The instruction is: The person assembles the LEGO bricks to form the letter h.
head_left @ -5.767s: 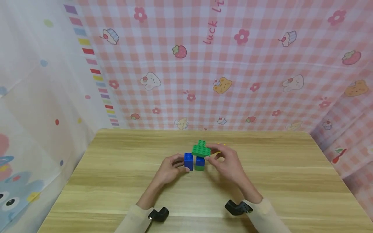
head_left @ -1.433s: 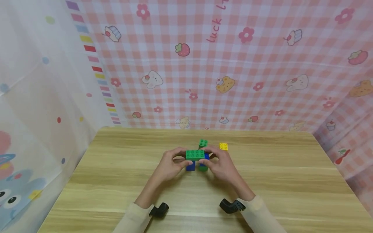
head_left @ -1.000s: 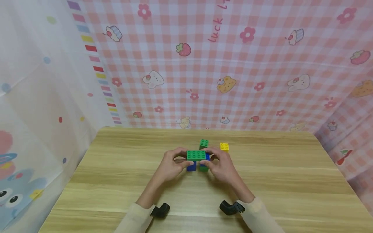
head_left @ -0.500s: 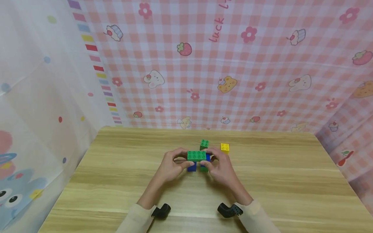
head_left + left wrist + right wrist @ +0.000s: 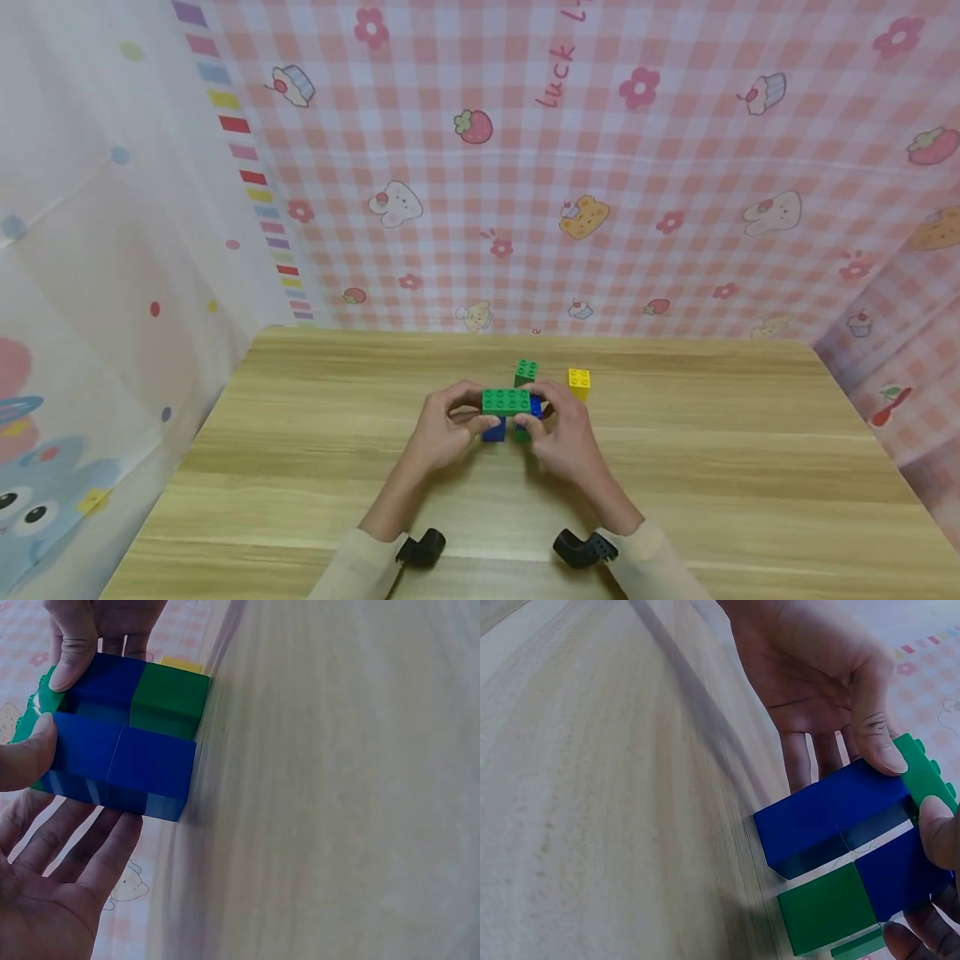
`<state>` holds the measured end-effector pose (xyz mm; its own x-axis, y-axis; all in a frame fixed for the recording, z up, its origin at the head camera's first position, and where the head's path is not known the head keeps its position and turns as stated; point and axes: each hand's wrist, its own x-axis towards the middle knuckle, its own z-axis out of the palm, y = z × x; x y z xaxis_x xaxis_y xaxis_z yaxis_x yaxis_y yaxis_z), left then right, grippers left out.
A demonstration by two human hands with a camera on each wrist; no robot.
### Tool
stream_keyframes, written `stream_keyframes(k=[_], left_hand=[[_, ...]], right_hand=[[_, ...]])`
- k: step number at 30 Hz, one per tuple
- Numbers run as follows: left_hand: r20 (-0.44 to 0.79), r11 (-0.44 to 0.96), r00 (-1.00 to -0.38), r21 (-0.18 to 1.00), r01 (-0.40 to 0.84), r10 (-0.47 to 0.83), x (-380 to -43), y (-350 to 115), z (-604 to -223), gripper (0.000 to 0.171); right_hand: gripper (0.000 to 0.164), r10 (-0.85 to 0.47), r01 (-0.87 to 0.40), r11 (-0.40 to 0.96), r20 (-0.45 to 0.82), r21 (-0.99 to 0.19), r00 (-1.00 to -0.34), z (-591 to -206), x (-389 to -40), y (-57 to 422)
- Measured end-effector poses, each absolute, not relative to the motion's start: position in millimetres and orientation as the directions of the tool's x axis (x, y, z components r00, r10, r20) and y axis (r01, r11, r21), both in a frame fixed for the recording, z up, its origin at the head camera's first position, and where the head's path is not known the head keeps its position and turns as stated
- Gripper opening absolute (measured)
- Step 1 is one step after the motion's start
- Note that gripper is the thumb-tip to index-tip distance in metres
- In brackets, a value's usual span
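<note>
1. My left hand point(image 5: 442, 427) pinches the left end of a long green brick point(image 5: 506, 402), thumb on the near side, other fingers behind.
2. My right hand point(image 5: 564, 429) grips the right end of that same brick in the same way, thumb towards me.
3. The long green brick lies level across the tops of two upright stacks, studs facing up; I cannot tell whether it is pressed fully down.
4. The left stack point(image 5: 118, 763) is two blue bricks, one on the other.
5. The right stack is a blue brick point(image 5: 105, 679) above a green brick point(image 5: 169, 697), with a narrow gap between it and the left stack.
6. Both stacks stand on the wood-grain tabletop point(image 5: 300, 467), in front of me.
7. Just behind the right stack I see a small green brick point(image 5: 527, 368), and farther right, beyond my right hand, a yellow brick point(image 5: 578, 380).
8. A pink checked cloth point(image 5: 420, 150) hangs behind the tabletop, printed with strawberries, cupcakes and flowers.
9. My sleeves point(image 5: 358, 568) are pale, with a black device point(image 5: 424, 547) at each wrist.
</note>
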<state>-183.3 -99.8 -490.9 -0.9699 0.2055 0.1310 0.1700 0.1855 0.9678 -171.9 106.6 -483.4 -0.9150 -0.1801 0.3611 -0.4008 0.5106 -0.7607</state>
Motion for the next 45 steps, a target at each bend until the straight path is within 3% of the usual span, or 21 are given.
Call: stream_keyframes(k=[11,27,45], left_hand=[[0.136,0.193,-0.974,0.966,0.170,0.180,-176,-104,-493,0.028],[0.137,0.197,-0.968,0.964,0.179,0.209,-181,-101,-490,0.027],[0.118,0.205,-0.970,0.965,0.162,0.212,-180,-102,-491,0.028]], right_hand=[[0.034,-0.197,-0.435,0.450,0.389,-0.780,-0.900,-487,-168,106],[0.039,-0.341,-0.417,0.516,0.267,-0.748,-0.901,-468,-174,133],[0.040,-0.251,-0.362,0.575,0.263,-0.733,-0.932,-469,-187,166]])
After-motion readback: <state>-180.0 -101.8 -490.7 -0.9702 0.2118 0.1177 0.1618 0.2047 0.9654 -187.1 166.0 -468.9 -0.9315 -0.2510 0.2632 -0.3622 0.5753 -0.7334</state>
